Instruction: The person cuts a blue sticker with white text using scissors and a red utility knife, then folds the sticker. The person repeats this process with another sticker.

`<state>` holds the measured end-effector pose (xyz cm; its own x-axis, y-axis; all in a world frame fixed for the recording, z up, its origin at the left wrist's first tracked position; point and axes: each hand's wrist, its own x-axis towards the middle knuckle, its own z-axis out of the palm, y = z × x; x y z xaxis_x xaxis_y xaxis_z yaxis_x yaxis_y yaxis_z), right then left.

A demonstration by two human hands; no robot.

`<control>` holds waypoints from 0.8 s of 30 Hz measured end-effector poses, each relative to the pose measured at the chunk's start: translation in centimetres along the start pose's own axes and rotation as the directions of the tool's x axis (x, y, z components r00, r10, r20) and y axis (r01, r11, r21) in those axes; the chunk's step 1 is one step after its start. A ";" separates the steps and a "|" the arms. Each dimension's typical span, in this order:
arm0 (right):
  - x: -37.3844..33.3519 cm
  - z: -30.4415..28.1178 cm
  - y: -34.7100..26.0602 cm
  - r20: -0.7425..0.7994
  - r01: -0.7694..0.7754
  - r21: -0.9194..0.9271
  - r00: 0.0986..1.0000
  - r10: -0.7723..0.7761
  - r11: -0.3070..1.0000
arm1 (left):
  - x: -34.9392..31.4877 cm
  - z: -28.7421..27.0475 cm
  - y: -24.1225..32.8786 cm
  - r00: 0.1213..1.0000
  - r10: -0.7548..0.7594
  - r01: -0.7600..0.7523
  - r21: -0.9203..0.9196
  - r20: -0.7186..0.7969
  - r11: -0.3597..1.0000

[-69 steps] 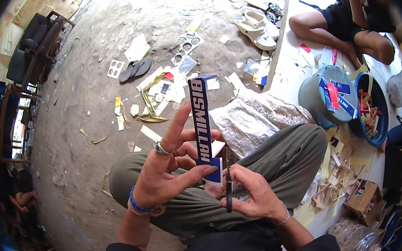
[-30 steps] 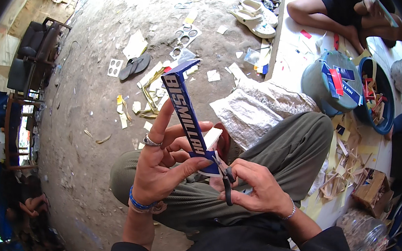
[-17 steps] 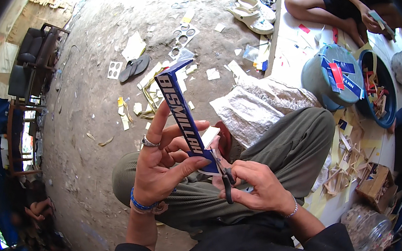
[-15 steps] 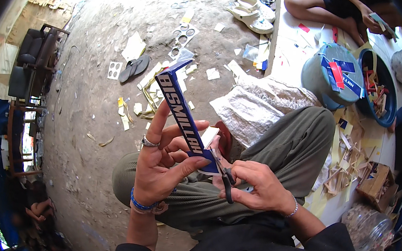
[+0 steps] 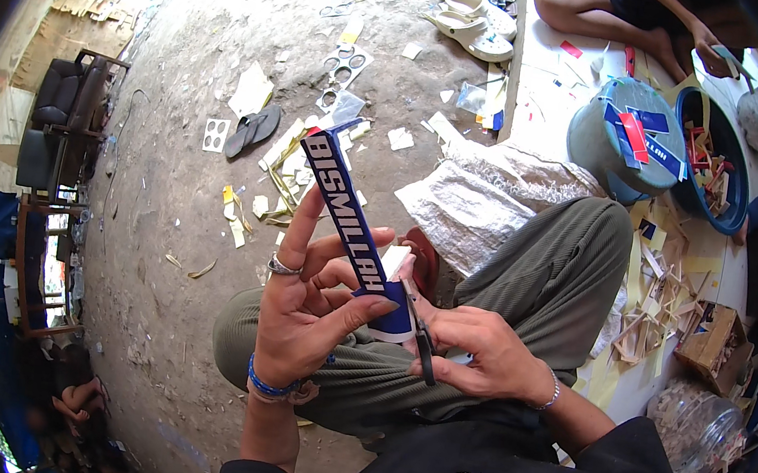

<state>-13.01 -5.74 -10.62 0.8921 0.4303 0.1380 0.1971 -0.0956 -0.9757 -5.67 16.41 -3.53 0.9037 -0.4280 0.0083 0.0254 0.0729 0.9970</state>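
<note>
A long blue printed strip (image 5: 354, 224) is pinched near its lower end between thumb and fingertips of the left hand (image 5: 304, 321) and held slanting up over the lap, so that its near end is presented to the blades. Dark scissors (image 5: 421, 339) are gripped in the closed right hand (image 5: 483, 351), their tips set at the strip's lower white edge. Paper offcuts (image 5: 280, 164) are scattered on the dirt floor (image 5: 176, 213) beyond; a blue basin (image 5: 729, 197) of scraps is kept at the right.

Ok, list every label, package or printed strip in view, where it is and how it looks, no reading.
Blue strip: long, white-lettered, in left hand, right hand at its lower end.
Blue and red strips: on the grey round lid, upper right.
Cardboard box: brown, open, far right.
</note>
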 end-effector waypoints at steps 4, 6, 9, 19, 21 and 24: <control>0.1 -0.2 0.0 0.010 0.000 -0.007 1.000 0.000 1.000 | 0.1 0.1 0.1 1.000 0.006 -0.006 -0.007 -0.015 1.000; 0.1 -0.2 0.0 0.000 -0.007 0.004 1.000 0.007 1.000 | 0.2 0.1 0.2 1.000 0.010 -0.010 -0.001 -0.025 1.000; 0.2 0.1 0.0 -0.006 0.005 -0.010 1.000 -0.006 1.000 | 0.1 0.1 0.3 1.000 -0.007 0.007 -0.012 -0.027 1.000; 0.8 -1.8 1.1 -0.252 -0.018 0.326 0.962 0.105 0.945 | 0.2 0.3 0.8 0.997 -0.034 0.031 -0.044 -0.065 0.999; 1.3 -1.7 0.9 -0.280 -0.020 0.532 0.939 0.198 0.846 | 0.2 0.4 0.9 0.996 -0.061 0.056 -0.073 -0.069 0.996; 2.0 -1.8 0.3 -0.274 -0.007 0.681 0.925 0.264 0.732 | 0.4 0.5 0.9 0.999 -0.047 0.049 -0.075 0.017 0.996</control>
<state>-10.39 -6.50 -10.35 0.9884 0.1268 -0.0835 -0.1392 0.5383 -0.8312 -5.54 15.83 -2.59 0.8942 -0.4461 -0.0378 0.1014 0.1196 0.9876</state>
